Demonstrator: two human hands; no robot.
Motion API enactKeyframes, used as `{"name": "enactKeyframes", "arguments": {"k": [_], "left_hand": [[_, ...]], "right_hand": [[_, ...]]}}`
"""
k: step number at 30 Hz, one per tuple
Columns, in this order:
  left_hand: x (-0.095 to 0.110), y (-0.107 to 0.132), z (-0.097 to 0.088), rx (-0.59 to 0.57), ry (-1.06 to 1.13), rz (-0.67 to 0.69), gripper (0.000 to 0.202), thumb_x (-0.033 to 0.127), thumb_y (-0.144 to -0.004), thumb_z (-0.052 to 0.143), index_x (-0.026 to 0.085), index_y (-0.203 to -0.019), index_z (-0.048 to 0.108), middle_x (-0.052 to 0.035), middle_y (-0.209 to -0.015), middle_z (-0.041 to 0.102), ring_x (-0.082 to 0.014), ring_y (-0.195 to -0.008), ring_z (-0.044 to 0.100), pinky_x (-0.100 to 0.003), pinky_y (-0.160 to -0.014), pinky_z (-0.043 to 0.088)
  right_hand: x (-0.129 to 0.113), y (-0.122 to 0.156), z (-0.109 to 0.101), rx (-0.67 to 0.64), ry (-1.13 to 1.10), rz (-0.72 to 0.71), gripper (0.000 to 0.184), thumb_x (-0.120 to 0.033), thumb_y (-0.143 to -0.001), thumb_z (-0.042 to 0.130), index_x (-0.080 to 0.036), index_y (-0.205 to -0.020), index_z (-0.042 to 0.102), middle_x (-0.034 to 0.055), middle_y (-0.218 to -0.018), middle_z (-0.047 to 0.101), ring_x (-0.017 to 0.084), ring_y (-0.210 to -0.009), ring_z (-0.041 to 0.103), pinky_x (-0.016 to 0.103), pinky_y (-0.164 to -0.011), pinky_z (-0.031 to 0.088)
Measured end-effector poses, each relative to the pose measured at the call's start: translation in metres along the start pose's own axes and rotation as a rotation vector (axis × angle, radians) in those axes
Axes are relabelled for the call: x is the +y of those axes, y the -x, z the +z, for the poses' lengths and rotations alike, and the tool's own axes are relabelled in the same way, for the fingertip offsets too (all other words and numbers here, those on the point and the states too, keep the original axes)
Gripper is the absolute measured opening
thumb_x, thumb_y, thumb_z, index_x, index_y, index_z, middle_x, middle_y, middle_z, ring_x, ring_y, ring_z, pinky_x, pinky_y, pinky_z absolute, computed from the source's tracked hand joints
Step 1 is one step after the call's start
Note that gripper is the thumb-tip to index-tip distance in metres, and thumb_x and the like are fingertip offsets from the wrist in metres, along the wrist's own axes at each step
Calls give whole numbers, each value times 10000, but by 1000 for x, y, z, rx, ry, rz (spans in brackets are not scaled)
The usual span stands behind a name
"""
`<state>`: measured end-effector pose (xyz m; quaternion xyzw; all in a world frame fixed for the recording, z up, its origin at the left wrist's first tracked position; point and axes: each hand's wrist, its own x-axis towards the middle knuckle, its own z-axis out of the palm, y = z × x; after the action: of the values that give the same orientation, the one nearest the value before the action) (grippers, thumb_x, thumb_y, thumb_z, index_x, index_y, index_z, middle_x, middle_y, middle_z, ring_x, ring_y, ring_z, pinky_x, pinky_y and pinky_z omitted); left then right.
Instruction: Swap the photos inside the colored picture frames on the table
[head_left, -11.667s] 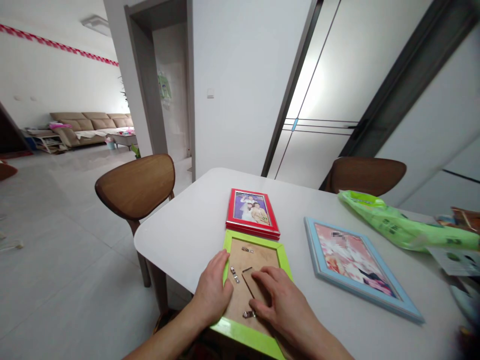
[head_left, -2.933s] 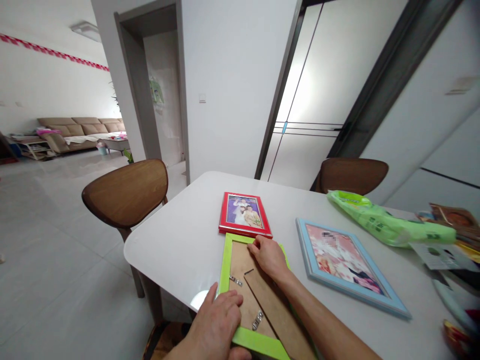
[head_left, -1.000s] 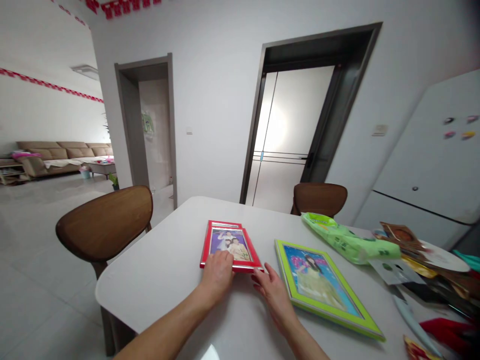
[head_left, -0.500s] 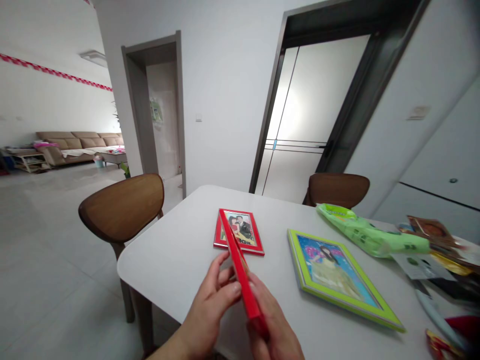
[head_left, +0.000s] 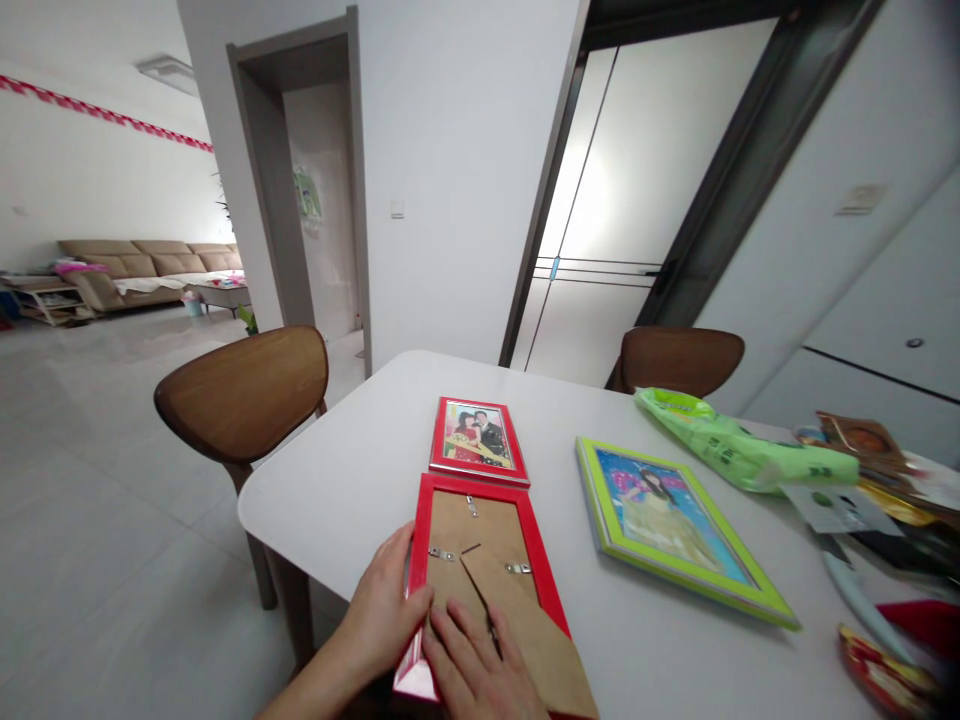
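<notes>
A red picture frame point(head_left: 538, 550) lies face down at the near edge of the table, showing its brown backing board point(head_left: 491, 522) with metal clips and a brown easel flap. My left hand point(head_left: 384, 608) grips the frame's left edge, thumb on top. My right hand point(head_left: 480, 662) rests flat on the lower part of the backing, fingers stretched out. Just beyond, a second red frame point(head_left: 438, 440) lies face up with a picture of a couple. To the right is a green frame point(head_left: 757, 612) around a picture of a figure in a pale dress.
On the white table point(head_left: 337, 480), a green plastic bag point(head_left: 750, 455), a knife or scissors-like tool with a pale handle point(head_left: 862, 605) and a red-and-yellow packet point(head_left: 885, 675) lie at the right. Brown chairs point(head_left: 247, 395) stand at the left and far side.
The red frame, held upright on edge between both hands before, now lies back side up on the table. My right hand has moved from its side onto the backing.
</notes>
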<state>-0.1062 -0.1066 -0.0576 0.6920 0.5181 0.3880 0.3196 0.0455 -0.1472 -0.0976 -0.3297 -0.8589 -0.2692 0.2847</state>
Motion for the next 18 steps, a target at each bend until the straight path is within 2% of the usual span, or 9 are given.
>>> {"name": "enactKeyframes", "arguments": {"k": [2,4,7,9,11,13,16,18], "left_hand": [[-6,1,3,20,-91,28,576,103,-635,456,126,-1208,393,-98,-1241,439,-226,-1154,371,-363,-993,252],[-9,2,5,21,-144,38,565,126,-661,451,99,-1220,373,-125,-1252,419,-232,-1166,353,-379,-997,244],[-8,2,8,-19,-187,61,585,163,-667,467,78,-1233,347,-148,-1269,393,-244,-1173,339,-397,-993,247],[-4,1,8,-50,-208,65,598,168,-663,466,79,-1240,337,-148,-1271,392,-245,-1169,344,-398,-989,253],[2,0,10,-78,-234,53,584,170,-676,446,81,-1242,335,-146,-1267,399,-241,-1165,349,-405,-987,250],[5,0,12,-104,-273,42,592,189,-682,447,70,-1248,323,-151,-1279,381,-247,-1177,330,-424,-994,222],[6,-1,14,-121,-335,33,660,214,-647,484,49,-1259,298,-161,-1308,334,-267,-1205,280,-444,-1006,176],[5,-3,14,-116,-353,28,674,185,-621,474,54,-1259,300,-154,-1309,335,-261,-1205,282,-424,-1007,188]], "right_hand": [[4,-3,-6,-30,-113,12,274,-253,-770,462,-208,-1021,562,14,-999,641,178,-910,572,340,-892,385],[11,-8,-19,-110,-303,101,332,-271,-736,496,-194,-1055,544,45,-1041,621,180,-942,563,304,-836,435],[30,-22,-44,-308,-581,448,338,-226,-725,489,-182,-1055,549,81,-1106,578,173,-998,535,279,-826,447],[43,-32,-61,-435,-752,700,293,-218,-731,469,-193,-1002,577,72,-1020,620,169,-912,578,286,-779,470],[55,-37,-71,-517,-888,822,281,-246,-732,464,-205,-984,584,57,-940,643,164,-822,601,289,-722,486],[68,-36,-74,-523,-874,834,301,-272,-723,474,-210,-997,579,63,-983,625,175,-873,581,310,-768,463],[90,-25,-63,-473,-600,824,295,-268,-700,484,-189,-957,606,92,-1069,580,208,-1000,511,358,-889,373],[103,-16,-52,-498,-447,807,282,-258,-696,476,-171,-920,623,104,-1051,582,215,-987,510,359,-896,358]]}}
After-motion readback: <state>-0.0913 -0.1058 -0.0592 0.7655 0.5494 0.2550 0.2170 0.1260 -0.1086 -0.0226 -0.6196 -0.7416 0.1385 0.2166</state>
